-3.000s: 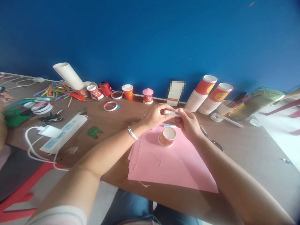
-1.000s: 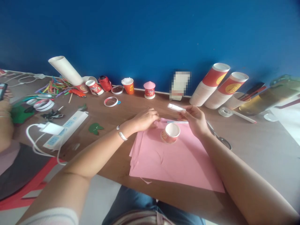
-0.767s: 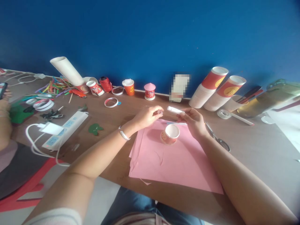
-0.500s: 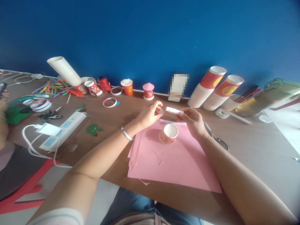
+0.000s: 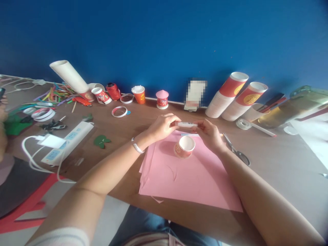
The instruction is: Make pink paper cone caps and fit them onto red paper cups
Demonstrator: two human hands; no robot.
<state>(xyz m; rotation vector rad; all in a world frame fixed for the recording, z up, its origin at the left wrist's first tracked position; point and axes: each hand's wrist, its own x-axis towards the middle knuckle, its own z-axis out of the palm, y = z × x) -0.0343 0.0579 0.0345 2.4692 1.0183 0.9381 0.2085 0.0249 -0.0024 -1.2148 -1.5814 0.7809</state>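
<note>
Between my two hands lies a small white glue stick (image 5: 187,124), held level above the back of the pink paper. My left hand (image 5: 165,126) pinches its left end, where the cap sits mostly hidden by my fingers. At the other end, my right hand (image 5: 208,133) grips it between thumb and fingers. Just below stands a short cut-down paper cup (image 5: 185,147), red outside and white inside, upright on a stack of pink paper (image 5: 189,181). A pale pen-like stick (image 5: 189,134) rests along the far edge of the paper.
Scissors (image 5: 237,150) lie right of the paper, near a tape roll (image 5: 244,124). Stacked paper cups (image 5: 225,99) lean at the back right. A pink-roofed cup (image 5: 162,99) stands by the wall. Leftward are a power strip (image 5: 69,141) and another person's hand (image 5: 3,106).
My left hand has moved right and met the glue stick's left end, closing the gap. My right hand has tilted the stick slightly and shifted it lower; the cup stays put.
</note>
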